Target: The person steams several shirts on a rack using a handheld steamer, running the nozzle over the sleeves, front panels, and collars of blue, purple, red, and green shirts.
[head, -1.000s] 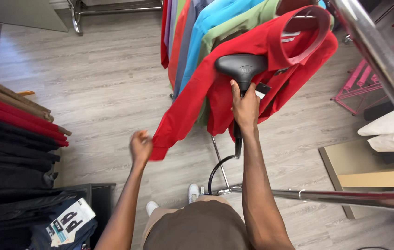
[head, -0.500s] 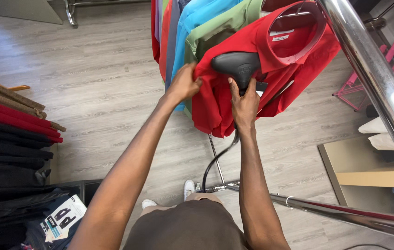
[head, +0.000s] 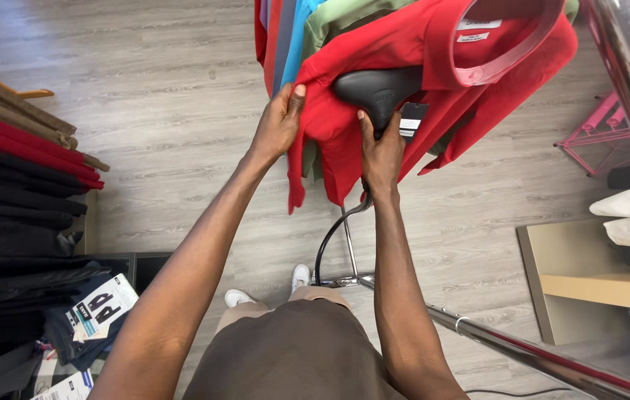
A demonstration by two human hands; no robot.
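— Red shirt [head: 419, 52], location?
— Hanging foremost on the rack; my left hand [head: 278, 122] pinches its left edge.
— Steamer head [head: 378, 89]?
— Black, pressed against the shirt; my right hand [head: 382, 152] grips its handle. Grey floor [head: 144, 111] open leftward.

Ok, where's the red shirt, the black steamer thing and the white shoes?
red shirt [head: 433, 41]: head view, on the shoulder cloth near the collar.
black steamer head [head: 374, 89]: head view, on its broad top.
white shoes [head: 300, 275]: head view, on the right shoe's toe.
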